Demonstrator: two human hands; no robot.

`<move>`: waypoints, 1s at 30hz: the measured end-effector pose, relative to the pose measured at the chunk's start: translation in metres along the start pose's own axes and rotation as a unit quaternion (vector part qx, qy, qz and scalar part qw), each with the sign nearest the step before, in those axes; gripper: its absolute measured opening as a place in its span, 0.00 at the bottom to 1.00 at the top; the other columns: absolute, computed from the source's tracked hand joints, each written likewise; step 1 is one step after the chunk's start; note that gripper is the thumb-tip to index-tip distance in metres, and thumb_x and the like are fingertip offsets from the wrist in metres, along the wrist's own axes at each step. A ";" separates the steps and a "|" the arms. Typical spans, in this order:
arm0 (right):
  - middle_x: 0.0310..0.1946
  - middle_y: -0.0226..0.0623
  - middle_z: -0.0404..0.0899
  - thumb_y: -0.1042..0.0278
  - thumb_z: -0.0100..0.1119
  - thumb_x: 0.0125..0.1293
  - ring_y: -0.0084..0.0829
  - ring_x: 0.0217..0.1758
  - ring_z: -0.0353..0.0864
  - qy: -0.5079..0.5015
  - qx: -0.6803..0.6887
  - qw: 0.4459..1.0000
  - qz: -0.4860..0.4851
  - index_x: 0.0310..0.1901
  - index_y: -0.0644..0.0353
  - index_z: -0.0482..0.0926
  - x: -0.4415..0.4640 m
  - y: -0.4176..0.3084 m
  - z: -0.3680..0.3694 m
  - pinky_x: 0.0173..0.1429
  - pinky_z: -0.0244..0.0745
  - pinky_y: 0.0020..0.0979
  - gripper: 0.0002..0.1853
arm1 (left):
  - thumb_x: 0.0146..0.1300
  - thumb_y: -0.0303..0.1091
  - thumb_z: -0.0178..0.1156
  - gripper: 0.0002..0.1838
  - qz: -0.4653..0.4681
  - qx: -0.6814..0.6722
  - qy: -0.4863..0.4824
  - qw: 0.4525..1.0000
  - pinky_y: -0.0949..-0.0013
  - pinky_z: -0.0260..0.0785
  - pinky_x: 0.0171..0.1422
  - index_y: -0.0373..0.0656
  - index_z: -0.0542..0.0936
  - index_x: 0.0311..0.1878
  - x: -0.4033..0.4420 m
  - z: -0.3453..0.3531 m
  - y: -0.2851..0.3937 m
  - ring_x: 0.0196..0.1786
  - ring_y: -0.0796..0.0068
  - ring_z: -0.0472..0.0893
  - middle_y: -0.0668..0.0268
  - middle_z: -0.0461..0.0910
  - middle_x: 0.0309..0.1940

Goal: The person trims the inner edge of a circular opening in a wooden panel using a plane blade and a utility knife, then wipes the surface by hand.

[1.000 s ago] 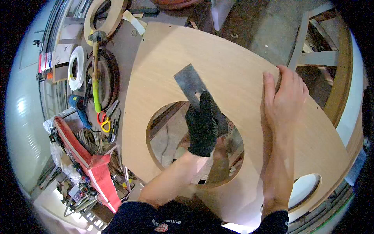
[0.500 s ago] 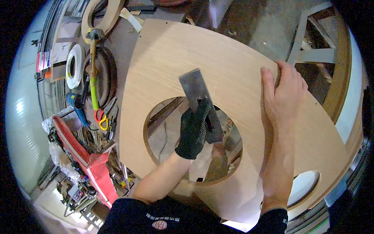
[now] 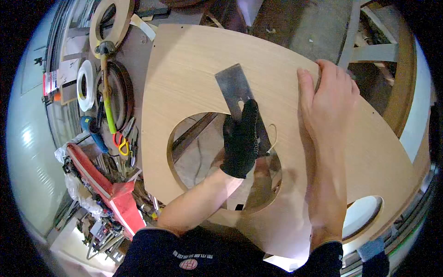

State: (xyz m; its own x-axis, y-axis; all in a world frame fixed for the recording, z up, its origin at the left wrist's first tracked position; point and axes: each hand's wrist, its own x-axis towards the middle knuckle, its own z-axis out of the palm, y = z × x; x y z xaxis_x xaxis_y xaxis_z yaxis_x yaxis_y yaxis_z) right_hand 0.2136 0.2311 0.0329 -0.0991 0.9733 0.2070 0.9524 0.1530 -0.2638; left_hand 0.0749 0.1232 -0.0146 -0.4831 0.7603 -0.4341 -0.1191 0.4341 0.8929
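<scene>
- The pale wooden panel (image 3: 194, 69) has fine straight grain, a curved far edge and a large round cutout; it lies in front of the person.
- The left hand (image 3: 241, 138), in a black knitted glove with pale dots, has its fingers closed around a flat grey metal blade (image 3: 234, 83), which is above the panel and partly over the cutout.
- A thin pale curl (image 3: 275, 137) is beside the blade's near end.
- The bare right hand (image 3: 330, 94) lies at the far edge, thumb apart; its fingertips bend out of sight, so how firmly they grip cannot be told.
- The glove hides the blade's middle; whether its far end touches the wood is unclear.
- The black shirt (image 3: 217, 251) has a round emblem and pale characters, too small to read.
</scene>
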 end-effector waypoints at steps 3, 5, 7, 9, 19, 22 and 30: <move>0.46 0.43 0.84 0.49 0.61 0.70 0.45 0.54 0.80 0.005 0.011 1.000 -0.005 0.52 0.61 0.81 -0.001 0.003 0.001 0.63 0.68 0.48 0.22 | 0.77 0.47 0.59 0.15 -0.112 0.064 -0.094 0.987 0.73 0.70 0.32 0.43 0.81 0.43 0.004 -0.020 0.016 0.30 0.82 0.79 0.71 0.81 0.30; 0.46 0.43 0.84 0.49 0.61 0.70 0.45 0.54 0.80 0.015 0.011 1.000 -0.011 0.51 0.60 0.81 -0.002 0.004 -0.001 0.63 0.68 0.48 0.21 | 0.78 0.47 0.58 0.16 -0.134 0.061 -0.122 0.982 0.73 0.73 0.35 0.43 0.81 0.44 0.001 -0.031 0.024 0.33 0.81 0.82 0.68 0.83 0.33; 0.47 0.44 0.84 0.49 0.61 0.70 0.45 0.54 0.80 0.016 0.024 1.000 -0.011 0.52 0.60 0.82 -0.004 0.004 0.001 0.64 0.68 0.47 0.22 | 0.78 0.48 0.57 0.16 -0.157 0.011 -0.128 0.979 0.73 0.75 0.36 0.43 0.81 0.44 -0.004 -0.044 0.030 0.35 0.80 0.84 0.67 0.84 0.35; 0.48 0.45 0.84 0.48 0.61 0.71 0.45 0.55 0.81 0.010 0.035 0.999 -0.006 0.53 0.61 0.81 -0.004 0.007 0.000 0.65 0.67 0.45 0.22 | 0.79 0.49 0.56 0.17 -0.212 -0.051 -0.149 0.965 0.73 0.76 0.37 0.44 0.81 0.44 -0.009 -0.061 0.036 0.36 0.78 0.84 0.66 0.85 0.36; 0.42 0.33 0.86 0.64 0.72 0.64 0.26 0.47 0.83 -0.357 0.472 0.806 -0.011 0.55 0.60 0.81 -0.043 -0.035 -0.082 0.51 0.77 0.32 0.20 | 0.70 0.41 0.67 0.14 0.024 0.410 -0.553 0.725 0.59 0.76 0.42 0.40 0.83 0.48 0.003 -0.153 0.113 0.35 0.66 0.84 0.55 0.84 0.34; 0.34 0.33 0.85 0.54 0.68 0.69 0.31 0.34 0.85 -0.517 0.474 0.710 0.062 0.53 0.60 0.79 -0.084 -0.040 -0.087 0.40 0.80 0.34 0.20 | 0.66 0.40 0.69 0.14 0.128 0.442 -0.602 0.653 0.60 0.77 0.42 0.39 0.83 0.46 0.013 -0.163 0.129 0.38 0.66 0.86 0.56 0.85 0.36; 0.38 0.40 0.85 0.79 0.64 0.69 0.30 0.35 0.87 -0.318 0.602 0.653 0.332 0.52 0.62 0.71 -0.207 -0.066 -0.076 0.39 0.87 0.30 0.14 | 0.78 0.35 0.57 0.18 -0.186 -0.064 -0.331 0.923 0.68 0.79 0.54 0.35 0.76 0.63 -0.048 -0.156 -0.001 0.52 0.73 0.81 0.61 0.81 0.55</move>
State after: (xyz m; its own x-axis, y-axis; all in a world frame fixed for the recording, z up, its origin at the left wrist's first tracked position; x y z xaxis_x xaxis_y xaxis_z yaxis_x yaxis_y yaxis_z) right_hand 0.1934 0.0069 0.0787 -0.2443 0.7082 -0.6624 -0.0326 -0.6888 -0.7243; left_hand -0.0368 0.0109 0.0241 0.2434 0.7170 -0.6533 -0.2928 0.6964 0.6552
